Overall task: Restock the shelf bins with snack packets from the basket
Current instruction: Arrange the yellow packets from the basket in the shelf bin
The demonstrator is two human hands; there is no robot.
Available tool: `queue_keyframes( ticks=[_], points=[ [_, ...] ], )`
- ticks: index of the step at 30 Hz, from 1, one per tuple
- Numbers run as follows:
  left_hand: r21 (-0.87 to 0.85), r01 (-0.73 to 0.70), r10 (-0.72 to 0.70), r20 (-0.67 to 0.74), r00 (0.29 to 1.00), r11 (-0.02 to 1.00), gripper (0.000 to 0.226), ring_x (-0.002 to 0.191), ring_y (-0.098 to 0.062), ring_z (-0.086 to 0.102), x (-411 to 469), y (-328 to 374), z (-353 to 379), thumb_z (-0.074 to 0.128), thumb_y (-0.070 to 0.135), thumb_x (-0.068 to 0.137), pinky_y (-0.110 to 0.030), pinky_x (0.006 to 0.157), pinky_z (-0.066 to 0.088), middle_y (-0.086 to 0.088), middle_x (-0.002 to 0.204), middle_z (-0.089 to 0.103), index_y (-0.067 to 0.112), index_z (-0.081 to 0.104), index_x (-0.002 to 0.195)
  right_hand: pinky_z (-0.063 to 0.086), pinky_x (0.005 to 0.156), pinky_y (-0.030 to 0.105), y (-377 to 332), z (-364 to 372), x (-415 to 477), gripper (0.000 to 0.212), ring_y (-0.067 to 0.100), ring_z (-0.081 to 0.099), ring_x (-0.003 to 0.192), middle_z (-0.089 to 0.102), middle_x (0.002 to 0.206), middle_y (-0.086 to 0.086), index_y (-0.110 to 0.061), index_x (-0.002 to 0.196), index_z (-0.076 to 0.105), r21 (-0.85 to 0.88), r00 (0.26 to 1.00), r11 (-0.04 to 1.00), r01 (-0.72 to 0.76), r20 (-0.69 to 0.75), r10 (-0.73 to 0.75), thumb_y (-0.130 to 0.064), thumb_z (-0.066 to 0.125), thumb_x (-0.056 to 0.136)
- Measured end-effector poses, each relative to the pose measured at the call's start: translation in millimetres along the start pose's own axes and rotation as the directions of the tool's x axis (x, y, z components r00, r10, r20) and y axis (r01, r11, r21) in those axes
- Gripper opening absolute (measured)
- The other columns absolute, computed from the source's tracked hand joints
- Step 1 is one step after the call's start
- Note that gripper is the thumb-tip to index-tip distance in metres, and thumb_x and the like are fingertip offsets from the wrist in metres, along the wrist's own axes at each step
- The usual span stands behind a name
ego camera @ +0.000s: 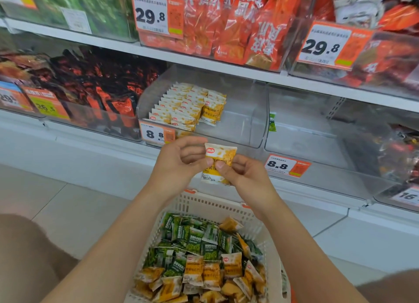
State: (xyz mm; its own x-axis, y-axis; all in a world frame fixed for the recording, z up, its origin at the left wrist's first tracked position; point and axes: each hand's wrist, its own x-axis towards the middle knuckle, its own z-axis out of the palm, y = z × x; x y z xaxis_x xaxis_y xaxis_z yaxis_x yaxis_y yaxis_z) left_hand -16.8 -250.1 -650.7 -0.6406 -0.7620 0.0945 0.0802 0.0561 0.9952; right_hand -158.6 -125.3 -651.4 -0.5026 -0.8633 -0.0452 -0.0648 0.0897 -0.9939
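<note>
On the shelf (204,61), a clear bin (247,123) holds rows of yellow packets (181,109); the next bin (306,144) seems to hold one green packet (272,122). Below, the white basket (204,204) brims with mixed packets (199,257). Between them, left hand (176,166) and right hand (246,177) pinch one yellow packet (221,154) upright in curled fingers (191,154).

Left hand (179,162), right hand (242,173) raised together, both pinching packet (221,153)

Floor (74,212): pale large tiles with thin grey joints.
Upper shelf board (204,61): white metal edge, running across and sloping down to the right.
Lower shelf board (90,142): white, parallel beneath it.
Upright (337,108): white perforated strip at the back, right of middle.
Plinth (374,246): white panel meeting the floor.
Light: bright, even, soft.
</note>
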Motion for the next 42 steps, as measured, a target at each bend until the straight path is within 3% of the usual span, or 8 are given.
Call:
queue_keyframes(
  ticks=[4, 7, 11, 15, 22, 30, 37, 42],
  points=[
    [0.121, -0.143, 0.157, -0.111, 0.981, 0.982, 0.026, 0.103, -0.009, 0.073, 8, 5, 4, 0.076, 0.013, 0.094, -0.029, 0.089, 0.06, 0.005, 0.107, 0.077, 0.018, 0.072, 0.119, 0.058, 0.075, 0.045, -7, 4, 10, 0.011, 0.023, 0.071, 0.079, 0.075, 0.082, 0.004, -0.012, 0.096, 0.073, -0.038, 0.975, 0.993, 0.108, -0.191, -0.113, -0.023, 0.074, 0.096],
    [0.563, -0.322, 0.457, -0.112, 0.882, 0.761, 0.017, 0.103, -0.012, 0.065, 23, 2, -4, 0.058, 0.026, 0.105, -0.031, 0.088, 0.054, 0.006, 0.111, 0.069, 0.018, 0.07, 0.115, 0.063, 0.075, 0.05, -17, 9, 34, 0.014, 0.018, 0.075, 0.08, 0.077, 0.085, 0.004, -0.01, 0.097, 0.072, -0.103, 0.896, 0.975, 0.199, -0.385, -0.224, -0.021, 0.077, 0.092],
    [0.845, -0.318, 0.424, 0.122, 0.898, 0.43, 0.039, 0.143, -0.032, 0.043, 51, -15, -16, 0.05, 0.037, 0.097, -0.051, 0.122, 0.028, -0.008, 0.144, 0.057, 0.014, 0.067, 0.123, 0.059, 0.07, 0.031, -37, 8, 85, 0.017, 0.009, 0.073, 0.077, 0.076, 0.084, -0.006, -0.016, 0.098, 0.073, -0.44, 0.826, 0.869, 0.226, -0.387, -0.411, -0.029, 0.078, 0.087],
    [0.907, -0.247, 0.336, 0.127, 0.933, 0.341, 0.058, 0.157, -0.026, 0.021, 67, -25, -25, 0.018, 0.052, 0.108, -0.053, 0.128, 0.001, 0.002, 0.16, 0.045, 0.028, 0.064, 0.133, 0.031, 0.042, 0.013, -46, 6, 149, 0.015, 0.018, 0.061, 0.065, 0.064, 0.068, 0.001, -0.009, 0.08, 0.071, -0.705, 0.902, 0.709, 0.008, -0.302, -0.31, -0.021, 0.079, 0.082],
    [0.934, -0.247, 0.485, 0.096, 0.869, 0.258, 0.044, 0.137, -0.022, 0.047, 74, -43, -26, 0.028, 0.044, 0.111, -0.05, 0.122, 0.017, 0.009, 0.141, 0.061, 0.031, 0.069, 0.118, 0.044, 0.076, 0.025, -27, 24, 236, 0.05, 0.024, 0.064, 0.115, 0.064, 0.123, 0.008, -0.007, 0.129, 0.061, -0.893, 0.945, 0.398, -0.212, -0.29, -0.148, -0.032, 0.076, 0.088],
    [0.898, -0.321, 0.579, 0.096, 0.81, 0.301, 0.035, 0.125, -0.015, 0.053, 80, -48, -31, 0.037, 0.038, 0.111, -0.041, 0.116, 0.019, 0.016, 0.129, 0.066, 0.033, 0.071, 0.118, 0.049, 0.101, 0.035, -23, 37, 266, 0.047, 0.032, 0.054, 0.132, 0.056, 0.141, 0.019, 0.002, 0.139, 0.049, -0.791, 0.909, 0.533, -0.3, -0.406, -0.091, -0.007, 0.062, 0.094],
    [0.889, -0.326, 0.579, 0.087, 0.81, 0.322, 0.033, 0.12, -0.014, 0.055, 82, -50, -31, 0.038, 0.036, 0.111, -0.047, 0.115, 0.026, 0.018, 0.125, 0.066, 0.033, 0.071, 0.114, 0.045, 0.076, 0.03, -17, 45, 288, 0.055, 0.022, 0.053, 0.097, 0.051, 0.116, 0.008, 0.0, 0.139, 0.046, -0.537, 0.886, 0.761, -0.364, -0.452, 0.105, -0.017, 0.065, 0.091],
    [0.885, -0.316, 0.567, 0.073, 0.82, 0.343, 0.035, 0.122, -0.013, 0.054, 82, -52, -29, 0.036, 0.037, 0.111, -0.045, 0.118, 0.022, 0.018, 0.123, 0.066, 0.034, 0.071, 0.111, 0.05, 0.077, 0.03, -14, 41, 285, 0.061, 0.024, 0.063, 0.106, 0.061, 0.122, 0.007, -0.003, 0.135, 0.041, -0.443, 0.888, 0.829, -0.342, -0.441, 0.13, -0.018, 0.071, 0.083]
  ],
)
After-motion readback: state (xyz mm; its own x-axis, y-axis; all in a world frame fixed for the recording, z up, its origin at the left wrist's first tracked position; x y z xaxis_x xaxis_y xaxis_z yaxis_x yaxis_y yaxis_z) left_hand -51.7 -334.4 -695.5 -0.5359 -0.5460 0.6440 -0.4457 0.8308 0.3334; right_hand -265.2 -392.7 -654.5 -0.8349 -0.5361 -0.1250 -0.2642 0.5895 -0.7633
